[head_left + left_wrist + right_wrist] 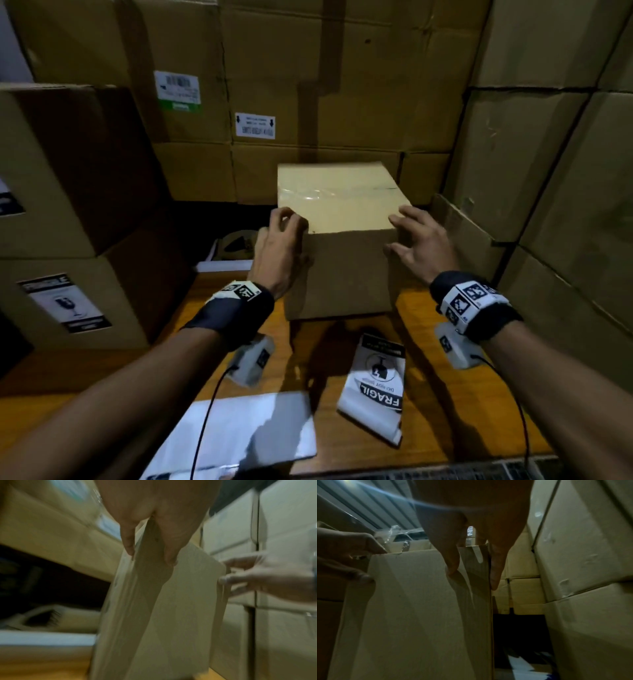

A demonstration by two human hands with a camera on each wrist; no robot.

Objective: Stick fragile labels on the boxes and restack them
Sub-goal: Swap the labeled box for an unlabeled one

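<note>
Both hands at the box's near top corners

The box [339,236] stands mid-frame on the surface [428,394]; left hand [279,246] curls over its left corner, right hand [419,243] lies spread, fingers straight, equally near; fragile label [375,383] below.

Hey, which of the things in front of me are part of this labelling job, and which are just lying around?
Part of the job:
- small box, both hands on it: left hand, right hand
- fragile label sheet on the wooden table
- already labelled stacked boxes

Just lying about:
- white paper
- tape roll
- wall of big cartons
</note>
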